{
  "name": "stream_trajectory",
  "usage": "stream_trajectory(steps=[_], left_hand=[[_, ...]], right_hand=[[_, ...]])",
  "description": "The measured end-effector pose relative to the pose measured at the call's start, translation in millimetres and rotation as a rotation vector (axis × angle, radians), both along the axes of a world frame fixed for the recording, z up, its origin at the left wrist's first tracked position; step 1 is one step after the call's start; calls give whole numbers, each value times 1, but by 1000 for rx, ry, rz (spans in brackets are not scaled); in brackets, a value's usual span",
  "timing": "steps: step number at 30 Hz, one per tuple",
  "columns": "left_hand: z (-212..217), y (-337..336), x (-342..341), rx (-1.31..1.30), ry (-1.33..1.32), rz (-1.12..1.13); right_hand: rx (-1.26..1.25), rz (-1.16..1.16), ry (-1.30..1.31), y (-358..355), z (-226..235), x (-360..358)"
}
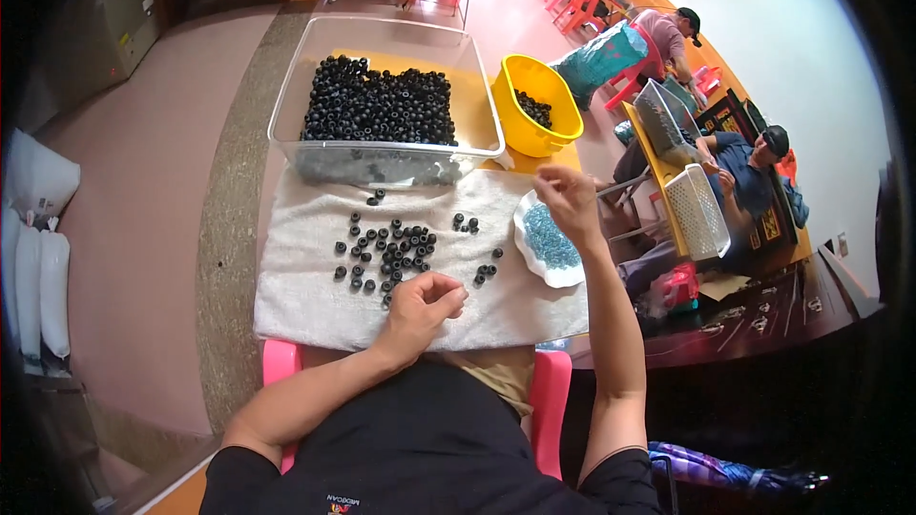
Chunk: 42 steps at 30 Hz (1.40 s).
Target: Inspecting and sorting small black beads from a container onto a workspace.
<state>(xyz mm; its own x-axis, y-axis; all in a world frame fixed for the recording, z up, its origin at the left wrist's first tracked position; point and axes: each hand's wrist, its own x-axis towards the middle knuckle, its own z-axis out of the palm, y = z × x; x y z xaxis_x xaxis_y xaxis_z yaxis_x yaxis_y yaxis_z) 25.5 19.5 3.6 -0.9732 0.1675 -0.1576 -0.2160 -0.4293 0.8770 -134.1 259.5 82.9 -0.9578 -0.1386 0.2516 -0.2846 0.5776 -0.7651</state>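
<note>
Both bare forearms come up from the lower edge of the view, out of short black sleeves. The left forearm angles up and to the right, ending in the left hand (pixel 425 303), which rests low with its fingers curled inward toward the thumb in a loose fist, knuckles up. The right forearm rises almost straight, the elbow bent near the body. The right hand (pixel 570 200) is raised higher and farther out than the left hand, wrist bent, fingertips pinched together and pointing up and left.
</note>
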Motion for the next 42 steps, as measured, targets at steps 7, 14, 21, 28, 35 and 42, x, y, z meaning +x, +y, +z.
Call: stream_trajectory(steps=[7,14,21,28,35,42], left_hand=[[-3,1,1,-18,16,-8],[-5,2,2,-17,-1,-14],[-8,1,1,-12,9,-30],[-5,0,0,-19,-3,-24],[-8,1,0,-24,-3,-37],[-9,1,0,-13,-3,-25]], right_hand=[[179,70,69,-11,-22,29],[388,195,196,-33,-22,52],[506,242,267,-51,-30,52],[478,211,298,-49,-29,58],[376,197,319,-36,-32,71],[275,210,247,-48,-27,74]])
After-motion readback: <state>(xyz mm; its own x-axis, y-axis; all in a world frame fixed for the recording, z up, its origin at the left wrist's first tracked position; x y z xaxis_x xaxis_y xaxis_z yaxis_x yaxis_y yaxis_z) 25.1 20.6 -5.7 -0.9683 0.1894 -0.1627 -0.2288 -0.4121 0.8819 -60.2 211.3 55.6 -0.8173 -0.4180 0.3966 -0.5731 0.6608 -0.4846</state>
